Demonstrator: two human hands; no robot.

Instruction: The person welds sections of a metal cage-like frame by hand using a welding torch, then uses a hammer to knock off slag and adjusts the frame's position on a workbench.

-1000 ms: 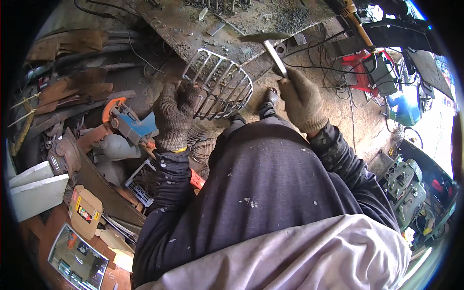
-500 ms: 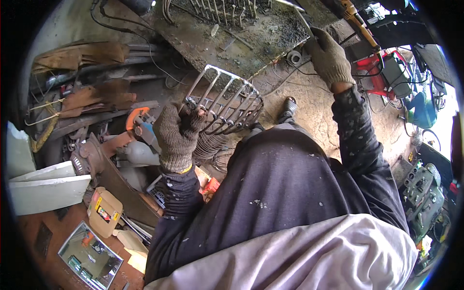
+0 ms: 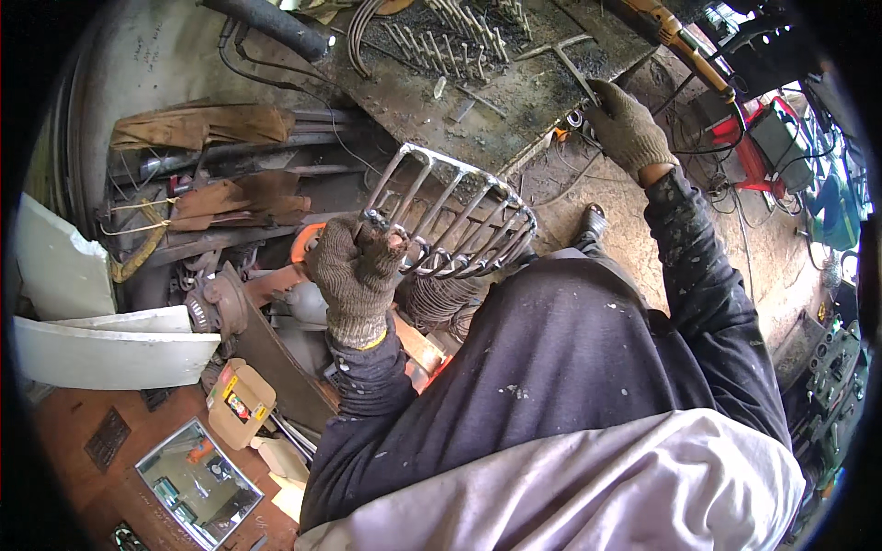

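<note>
In my left hand (image 3: 356, 280), covered by a knitted brown-grey glove, I grip a curved metal basket frame (image 3: 445, 195) of welded rods by its near left corner. The frame is tilted, its flat bright bar toward the workbench. My right hand (image 3: 628, 133), also gloved, is closed round the slim metal handle of a chipping hammer (image 3: 576, 72). The T-shaped head lies over the right part of the dark, dirty workbench (image 3: 533, 115), apart from the frame. Several short upright metal pins (image 3: 441, 53) stand on the bench top beyond the frame.
Bent rods (image 3: 360, 37) lie on the bench. At right are a yellow-brown power tool (image 3: 675, 37) and a red-framed machine (image 3: 756, 156) with cables. Long metal stock (image 3: 303, 173) is stacked at left. A coiled cable (image 3: 439, 301) sits below the frame, a mirror (image 3: 199, 484) lower left.
The whole view has shifted, so the scene sits lower and further right. My right hand and the hammer have moved slightly left relative to the bench. Both grips stay the same.
</note>
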